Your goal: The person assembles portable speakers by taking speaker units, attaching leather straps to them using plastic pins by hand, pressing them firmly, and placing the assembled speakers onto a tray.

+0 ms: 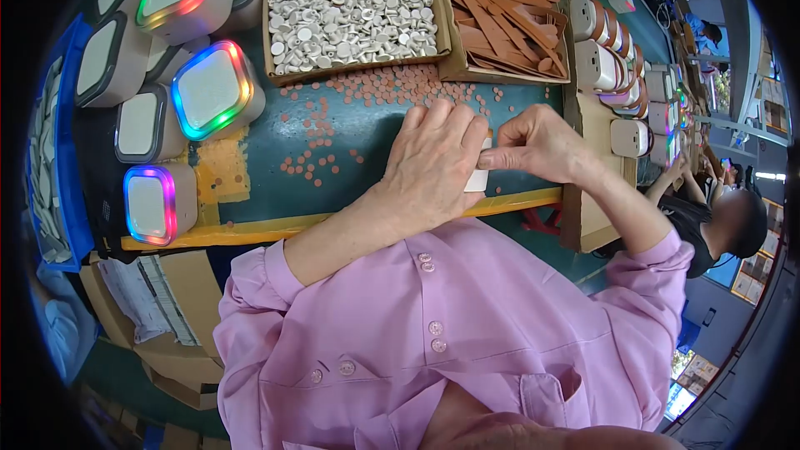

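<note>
Near the front edge of the green table, my left hand (437, 154) is wrapped over a white device (477, 179), whose lower end shows beside the fingers. My right hand (537, 146) is at the device's right side, its thumb and curled forefinger pinched together against it. Whatever lies between those fingertips is too small to make out. Small round pink discs (400, 85) are scattered on the table beyond my hands. Most of the device is hidden under my left hand.
Behind the discs stand a box of white round pieces (350, 12) and a box of brown straps (504, 21). Speakers with lit rims (215, 90) stand at left. White devices with brown straps (596, 62) line the right, beside an open carton (604, 208). A co-worker (721, 229) sits beyond.
</note>
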`<state>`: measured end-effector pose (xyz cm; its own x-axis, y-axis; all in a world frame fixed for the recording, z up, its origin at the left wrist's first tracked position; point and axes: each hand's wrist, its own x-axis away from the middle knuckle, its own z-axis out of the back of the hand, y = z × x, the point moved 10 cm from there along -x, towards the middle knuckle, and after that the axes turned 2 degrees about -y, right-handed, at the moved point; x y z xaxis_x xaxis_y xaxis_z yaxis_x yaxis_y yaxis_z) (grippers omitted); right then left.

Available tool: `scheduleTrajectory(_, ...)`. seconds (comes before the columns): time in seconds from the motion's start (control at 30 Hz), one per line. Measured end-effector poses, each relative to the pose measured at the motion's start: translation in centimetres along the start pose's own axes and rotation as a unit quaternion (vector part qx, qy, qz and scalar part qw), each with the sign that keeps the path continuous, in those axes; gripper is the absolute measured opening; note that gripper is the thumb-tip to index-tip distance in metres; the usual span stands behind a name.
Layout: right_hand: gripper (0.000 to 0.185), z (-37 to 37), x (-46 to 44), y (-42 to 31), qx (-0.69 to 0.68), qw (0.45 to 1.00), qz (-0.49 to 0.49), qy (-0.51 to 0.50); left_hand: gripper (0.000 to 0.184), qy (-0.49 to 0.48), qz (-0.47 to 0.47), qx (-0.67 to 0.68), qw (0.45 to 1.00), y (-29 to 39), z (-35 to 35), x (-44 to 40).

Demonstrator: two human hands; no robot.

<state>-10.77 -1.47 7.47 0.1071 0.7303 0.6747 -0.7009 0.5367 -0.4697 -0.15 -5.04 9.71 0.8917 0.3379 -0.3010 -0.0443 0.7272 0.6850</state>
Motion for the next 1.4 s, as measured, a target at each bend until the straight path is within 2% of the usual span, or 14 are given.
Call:
scheduleTrajectory(0.07, 0.043, 0.8, 0.1, -1.1, 0.079, 0.997, 0.011, 0.002, 0.065, -0.012, 0.004, -0.006, 1.000, 0.1, -0.3, -0.2)
scheduleTrajectory(0.23, 0.033, -1.8, -1.9, 3.0, -0.207, 0.978, 0.002, 0.013, 0.066, 0.027, 0.010, 0.021, 0.999, -0.7, 0.3, 0.2)
scheduleTrajectory(0.57, 0.040, -2.3, -1.2, 2.9, -0.191, 0.978, 0.039, 0.080, 0.069, 0.047, 0.005, 0.025, 0.999, -1.0, 1.2, 1.1)
scheduleTrajectory(0.67, 0.059, -2.6, -0.2, 2.3, -0.241, 0.956, 0.121, 0.115, 0.071, 0.067, 0.000, 0.034, 0.997, -1.5, 2.3, 2.2)
scheduleTrajectory(0.7, 0.086, -3.1, 0.1, 1.8, -0.276, 0.948, 0.135, 0.088, 0.075, 0.093, 0.035, 0.103, 0.990, -2.7, 2.7, 2.8)
scheduleTrajectory(0.8, 0.091, -4.0, 0.0, 0.4, -0.416, 0.843, 0.284, 0.189, 0.089, 0.180, 0.123, 0.332, 0.917, -6.4, 0.8, 5.1)
scheduleTrajectory(0.87, 0.101, -4.1, 0.6, 0.0, -0.254, 0.869, 0.287, 0.313, 0.100, 0.244, 0.159, 0.507, 0.811, -7.1, -1.9, 6.2)
scheduleTrajectory(0.9, 0.102, -4.0, 0.8, -0.1, -0.266, 0.861, 0.285, 0.328, 0.097, 0.238, 0.153, 0.495, 0.822, -6.5, -1.6, 5.9)
scheduleTrajectory(0.93, 0.103, -3.7, 1.1, -0.1, -0.278, 0.853, 0.280, 0.342, 0.097, 0.187, 0.138, 0.428, 0.873, -6.2, -1.1, 5.4)
scheduleTrajectory(1.0, 0.102, -2.0, 3.2, -2.6, -0.116, 0.883, 0.291, 0.349, 0.097, 0.074, 0.107, 0.285, 0.950, -6.5, 0.1, 4.2)
scheduleTrajectory(1.03, 0.101, -1.4, 4.1, -3.8, -0.034, 0.890, 0.290, 0.350, 0.097, 0.055, 0.027, 0.127, 0.990, -3.9, 2.0, 2.8)
scheduleTrajectory(1.13, 0.107, -3.7, 4.1, -6.5, 0.259, 0.885, 0.264, 0.283, 0.090, 0.049, -0.113, 0.080, 0.989, 0.1, 0.6, 1.7)
scheduleTrajectory(1.17, 0.102, -5.1, 4.2, -6.5, 0.312, 0.871, 0.276, 0.260, 0.081, 0.060, -0.097, 0.100, 0.988, -0.3, -1.3, 2.2)
scheduleTrajectory(1.4, 0.087, -7.4, 3.7, -10.5, 0.366, 0.847, 0.314, 0.222, 0.074, 0.069, -0.066, 0.173, 0.980, -2.7, -2.0, 5.7)
